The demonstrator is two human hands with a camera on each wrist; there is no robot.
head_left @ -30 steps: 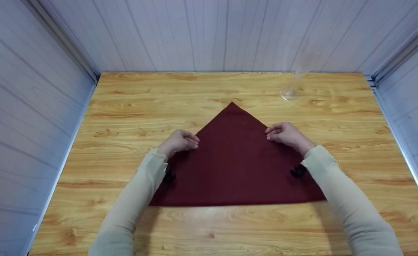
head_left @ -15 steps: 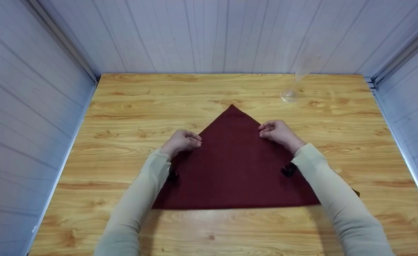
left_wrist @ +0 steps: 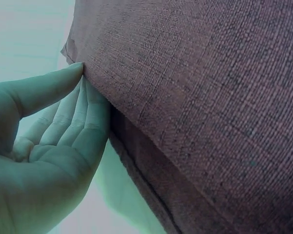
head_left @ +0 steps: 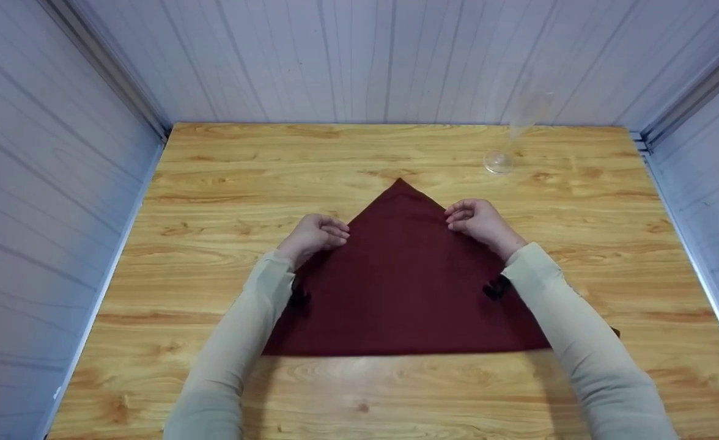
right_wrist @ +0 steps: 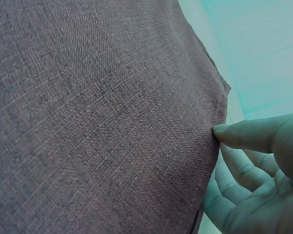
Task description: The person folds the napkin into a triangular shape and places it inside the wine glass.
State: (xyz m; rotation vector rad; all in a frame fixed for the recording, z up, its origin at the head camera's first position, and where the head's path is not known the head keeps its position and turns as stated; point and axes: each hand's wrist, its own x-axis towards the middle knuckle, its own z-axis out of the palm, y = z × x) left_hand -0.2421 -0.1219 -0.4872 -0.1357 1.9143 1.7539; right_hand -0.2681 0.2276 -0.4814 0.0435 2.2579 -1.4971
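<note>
A dark red cloth napkin, folded into a triangle, has its point toward the back wall and its long straight edge toward me. My left hand pinches its left slanting edge between thumb and fingers. In the left wrist view the thumb lies on top of the cloth, and a lower layer shows beneath. On the opposite slanting edge, my right hand also pinches the napkin. The right wrist view shows that thumb at the rim of the fabric, with the fingers partly behind it.
A clear stemmed glass stands upright at the back right, beyond the napkin. Pale panel walls enclose the wooden table at the back and both sides. Bare wood surrounds the cloth.
My right hand has moved left, toward the middle, and slightly away from me along the napkin's edge. The left hand has shifted a little right and away. Both keep touching the slanting edges.
</note>
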